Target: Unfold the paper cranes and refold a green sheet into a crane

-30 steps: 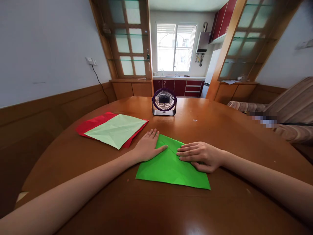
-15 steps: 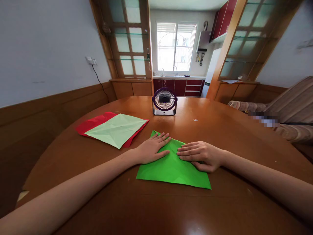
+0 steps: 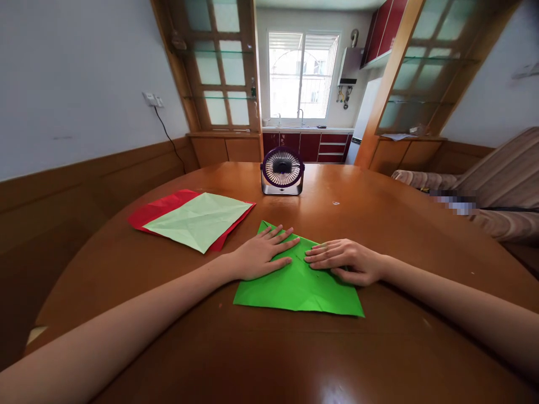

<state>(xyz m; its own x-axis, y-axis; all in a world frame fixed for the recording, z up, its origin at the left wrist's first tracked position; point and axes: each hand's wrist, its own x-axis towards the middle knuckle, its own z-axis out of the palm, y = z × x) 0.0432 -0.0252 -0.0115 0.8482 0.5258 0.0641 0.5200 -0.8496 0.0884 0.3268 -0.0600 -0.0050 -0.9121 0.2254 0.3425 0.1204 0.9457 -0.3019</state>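
Note:
A bright green sheet of paper (image 3: 290,289) lies on the brown wooden table (image 3: 269,353), with a folded edge along its far side and creases across its surface. My left hand (image 3: 263,255) rests flat on the paper's left part, fingers spread. On the right part lies my right hand (image 3: 345,261), its fingers stretched out flat toward the paper's middle and its thumb a little apart. The two hands do not touch each other. Beneath both hands, parts of the paper are hidden.
Left of the green paper, a creased pale green sheet (image 3: 202,219) lies over red paper (image 3: 158,207). A small purple fan (image 3: 282,168) stands at the table's far side. Beyond the right edge is a striped sofa (image 3: 492,179). A tiny whitish scrap (image 3: 336,203) sits right of the fan.
Both hands stay on the green paper. The left fingers are spread slightly wider, and the right thumb has drawn up closer to its fingers. The whole view has shifted slightly.

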